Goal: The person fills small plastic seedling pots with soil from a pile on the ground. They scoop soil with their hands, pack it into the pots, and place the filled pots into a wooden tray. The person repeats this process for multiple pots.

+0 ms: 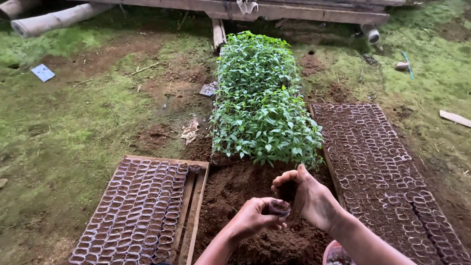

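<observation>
Left hand holds small soil-filled pot w/ right hand above.

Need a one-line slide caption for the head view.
Left hand holds a small soil-filled pot, right hand cupped over the soil heap, beside seedlings.

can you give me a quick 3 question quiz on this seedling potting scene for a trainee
1. True or false: the left hand holds a small soil-filled pot.
2. What does the right hand hover over?
A. soil heap
B. green seedlings
C. wooden tray of empty pots
3. On which side of the seedlings lies the long bed of soil-filled pots?

Key: 1 true; 2 A; 3 the right side.
</observation>
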